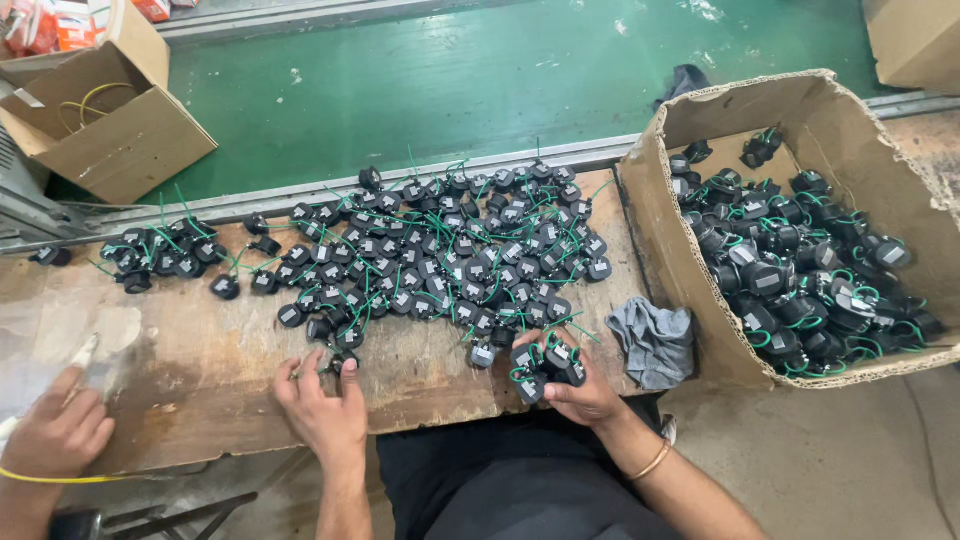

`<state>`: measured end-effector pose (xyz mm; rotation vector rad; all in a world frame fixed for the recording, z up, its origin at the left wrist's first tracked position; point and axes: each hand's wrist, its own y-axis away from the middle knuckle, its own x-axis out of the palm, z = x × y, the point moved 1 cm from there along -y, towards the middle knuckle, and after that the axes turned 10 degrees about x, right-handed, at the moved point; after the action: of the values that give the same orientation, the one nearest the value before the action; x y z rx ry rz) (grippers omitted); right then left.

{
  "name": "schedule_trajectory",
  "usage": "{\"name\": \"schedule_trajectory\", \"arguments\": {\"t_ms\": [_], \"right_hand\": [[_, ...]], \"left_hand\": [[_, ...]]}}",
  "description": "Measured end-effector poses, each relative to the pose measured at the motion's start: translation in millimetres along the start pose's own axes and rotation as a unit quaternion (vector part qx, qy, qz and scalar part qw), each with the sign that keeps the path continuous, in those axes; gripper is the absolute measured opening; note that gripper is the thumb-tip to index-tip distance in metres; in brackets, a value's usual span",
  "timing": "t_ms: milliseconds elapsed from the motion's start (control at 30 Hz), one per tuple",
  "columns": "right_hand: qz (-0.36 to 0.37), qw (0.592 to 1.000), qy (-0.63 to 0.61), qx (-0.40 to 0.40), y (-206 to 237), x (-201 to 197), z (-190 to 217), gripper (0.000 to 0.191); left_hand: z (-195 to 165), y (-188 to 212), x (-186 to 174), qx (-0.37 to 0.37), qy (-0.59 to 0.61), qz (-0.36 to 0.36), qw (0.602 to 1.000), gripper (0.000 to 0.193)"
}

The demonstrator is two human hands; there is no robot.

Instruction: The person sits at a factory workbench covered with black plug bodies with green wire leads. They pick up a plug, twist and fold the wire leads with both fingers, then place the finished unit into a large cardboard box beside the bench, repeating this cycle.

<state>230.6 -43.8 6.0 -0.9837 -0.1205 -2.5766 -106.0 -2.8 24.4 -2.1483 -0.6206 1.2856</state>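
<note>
Wooden bench: black parts bunch in rt hand grip, lt hand nearby.

Bare bench left of parts pile

There is one camera, worn on the person's head. It looks down from above, close over the left hand and right hand at the bottom. Past the hands it sees the wooden table and then the green belt. Beside the right hand sits a cardboard box.
</note>
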Motion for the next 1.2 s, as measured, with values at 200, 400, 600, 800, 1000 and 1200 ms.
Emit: {"name": "schedule_trajectory", "arguments": {"t_ms": [200,400,600,800,1000,1200], "right_hand": [[0.004,1.000,-0.013,0.016,-2.2,5.7,1.5,0.057],[-0.001,0.997,-0.023,0.069,-6.6,13.4,6.0,0.071],[0.042,0.994,0.064,0.079,-7.9,10.7,1.6,0.098],[0.020,0.993,0.012,0.112,-3.9,-5.9,-9.4,0.095],[0.026,0.992,-0.096,0.080,-0.3,-12.2,-9.7,0.080],[0.010,0.991,-0.096,0.092,0.3,-10.3,-10.1,0.077]], "left_hand": [[-3.9,9.9,19.9,-0.043,0.337,-0.127,0.932,0.042],[-38.1,15.5,24.8,-0.103,0.521,-0.148,0.834,0.057],[-112.6,12.1,18.7,-0.050,0.730,0.011,0.682,0.031],[-173.6,-24.9,29.3,0.071,0.595,0.147,0.787,0.021],[-160.9,-35.1,16.8,0.250,0.535,0.101,0.801,0.021],[-145.5,-19.7,23.6,0.229,0.548,0.117,0.795,0.022]]}}
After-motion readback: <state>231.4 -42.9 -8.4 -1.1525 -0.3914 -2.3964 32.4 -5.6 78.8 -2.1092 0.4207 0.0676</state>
